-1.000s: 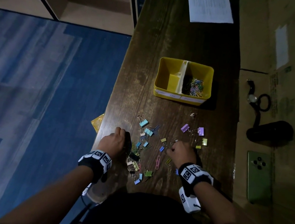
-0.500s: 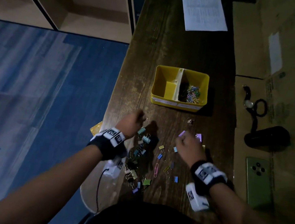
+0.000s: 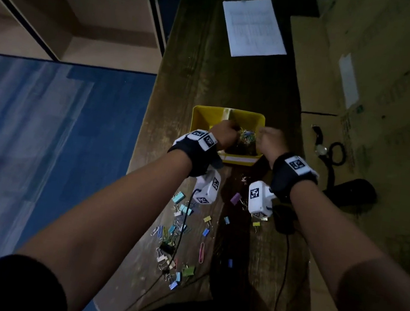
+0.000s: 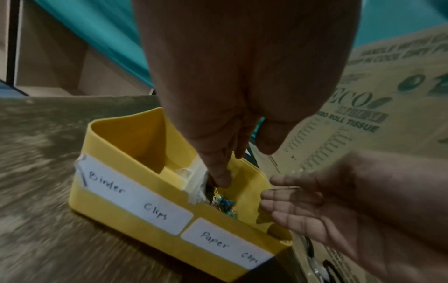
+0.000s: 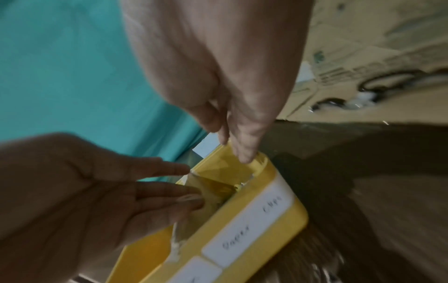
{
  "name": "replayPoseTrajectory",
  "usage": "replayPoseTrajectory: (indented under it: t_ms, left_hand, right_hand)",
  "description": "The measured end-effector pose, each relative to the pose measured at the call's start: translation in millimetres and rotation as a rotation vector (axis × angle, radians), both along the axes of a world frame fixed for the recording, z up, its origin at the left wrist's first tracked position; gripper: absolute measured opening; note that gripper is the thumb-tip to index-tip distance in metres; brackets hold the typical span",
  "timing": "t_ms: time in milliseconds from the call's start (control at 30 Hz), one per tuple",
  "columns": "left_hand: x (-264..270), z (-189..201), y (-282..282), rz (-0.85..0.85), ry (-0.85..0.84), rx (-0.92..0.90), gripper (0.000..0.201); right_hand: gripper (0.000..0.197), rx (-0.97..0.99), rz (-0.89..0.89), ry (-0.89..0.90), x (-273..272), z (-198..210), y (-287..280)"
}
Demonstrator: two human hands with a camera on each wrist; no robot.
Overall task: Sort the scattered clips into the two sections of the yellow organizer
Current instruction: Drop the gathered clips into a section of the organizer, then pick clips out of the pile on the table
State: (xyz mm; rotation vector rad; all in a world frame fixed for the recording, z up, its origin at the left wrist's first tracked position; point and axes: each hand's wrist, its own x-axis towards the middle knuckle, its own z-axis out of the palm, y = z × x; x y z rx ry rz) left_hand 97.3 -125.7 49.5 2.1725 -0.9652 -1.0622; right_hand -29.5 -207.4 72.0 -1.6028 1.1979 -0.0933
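1. Whereas half a second ago both hands hovered low over the scattered clips [image 3: 182, 234] on the desk [image 3: 204, 76], they now reach forward over the yellow organizer [image 3: 204, 118].
2. The left hand [image 3: 224, 133] has moved from the near-left clip pile to the organizer's white divider [image 4: 196, 178]; in the left wrist view its fingers [image 4: 219, 172] point down into the right section, labelled "Paper Clips", just above the paper clips [image 4: 224, 204] heaped there. Its grip is loose, the fingers straight, and I cannot see anything between them.
3. The right hand [image 3: 271, 138] has gone from the purple binder clips to the organizer's right edge. The right wrist view shows its fingers [image 5: 244, 149] extended downward at the far right corner of the paper-clip section, the grip open and nothing visibly held.
4. The organizer sits where it did, midway up the desk, its labelled front facing the person; the left section, marked "Binder Clips", shows bare yellow wall.
5. The scattered clips lie as before on the near part of the desk, now uncovered by the hands: a purple binder clip [image 3: 235, 198], a pink paper clip [image 3: 201, 252], and a denser cluster toward the near-left edge.
6. The camera has tilted up and forward, so a green edge shows at the top and the sheet of paper [image 3: 253, 26] sits lower in frame.
7. A watch [image 3: 321, 148] and a dark object [image 3: 354, 192] rest on cardboard to the right; the green phone seen earlier is out of frame.
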Motion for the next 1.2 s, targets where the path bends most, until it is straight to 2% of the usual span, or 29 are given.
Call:
replayPoseTrajectory:
  t_ms: [100,133,200,267,433,500,567,733,800,900,1067,1200]
  left_hand:
    - [-6.3,3.2,33.8,0.113,0.139,-0.189,0.038]
    - [-9.7,4.5,50.5,0.169,0.165,-0.251,0.037]
    - [-16.9,2.7,92.8,0.219,0.170,-0.295,0.023]
    - [-25.9,-4.5,143.5,0.186,0.141,-0.265,0.014]
    - [-48.7,-37.9,265.2,-0.040,-0.164,0.005,0.013]
    - [-57.4,-50.0,299.3,-0.084,-0.259,0.066,0.015]
    - [-63.5,-59.6,323.7,-0.104,-0.310,0.120,0.024]
    - [-76.7,-80.3,340.0,-0.231,-0.438,0.125,0.047]
    - [-78.1,-85.8,336.6,-0.264,-0.490,0.120,0.044]
    - [-77.8,-88.7,329.0,-0.262,-0.520,0.084,0.029]
    - [-75.3,-87.7,320.8,-0.269,-0.555,0.060,0.025]
    - [-72.3,-87.8,318.7,-0.276,-0.544,0.093,0.019]
  right_hand:
    - [0.032,0.239,-0.167,-0.295,-25.9,5.0,22.3]
    - [0.030,0.259,-0.159,-0.323,-36.6,5.0,31.7]
    - [0.025,0.213,-0.076,-0.293,-60.7,0.4,53.2]
    - [0.020,0.148,0.086,-0.187,-84.5,-12.7,80.4]
    - [0.015,-0.146,0.694,0.161,-140.9,-65.7,144.2]
    - [0.017,-0.309,0.835,0.218,-151.7,-78.9,160.8]
    - [0.021,-0.406,0.900,0.208,-156.0,-86.9,173.0]
    - [0.044,-0.642,1.109,0.212,-161.6,-105.5,180.4]
    - [0.038,-0.680,1.129,0.234,-160.2,-101.7,181.2]
    - [0.026,-0.770,1.175,0.281,-158.7,-96.5,184.3]
    - [0.037,-0.814,1.272,0.357,-155.9,-92.3,195.1]
    - [0.043,-0.732,1.191,0.354,-152.9,-95.8,197.6]
